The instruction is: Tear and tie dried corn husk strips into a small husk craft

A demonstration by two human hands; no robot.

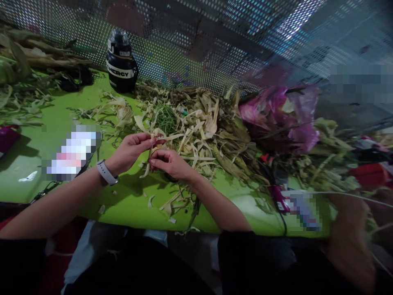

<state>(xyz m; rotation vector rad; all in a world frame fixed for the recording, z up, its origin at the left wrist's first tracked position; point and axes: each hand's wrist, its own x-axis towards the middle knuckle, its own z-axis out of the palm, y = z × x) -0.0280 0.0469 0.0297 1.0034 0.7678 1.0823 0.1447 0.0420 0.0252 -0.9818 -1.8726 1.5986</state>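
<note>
My left hand (pixel 130 150), with a white band on the wrist, is pinched closed on a pale plant strip (pixel 146 169) that hangs down in front of the fingertips. Just to its right, my right hand (pixel 172 163) is also closed in a pinch, its thumb and fingertips at the same strip. Both hands are over the green tabletop (pixel 129 200). Behind them lies a bundle of thin green strands (pixel 166 118), amid pale curled peelings (pixel 199 141). How far the strip runs between the fingers is hidden.
A black bottle (pixel 122 65) stands at the back by a perforated metal panel (pixel 196 45). Dry leaves (pixel 229 143) and a pink plastic bag (pixel 279 114) lie to the right. Blurred phones (pixel 72 153) lie at both sides. Another person's arm (pixel 350 237) is at far right.
</note>
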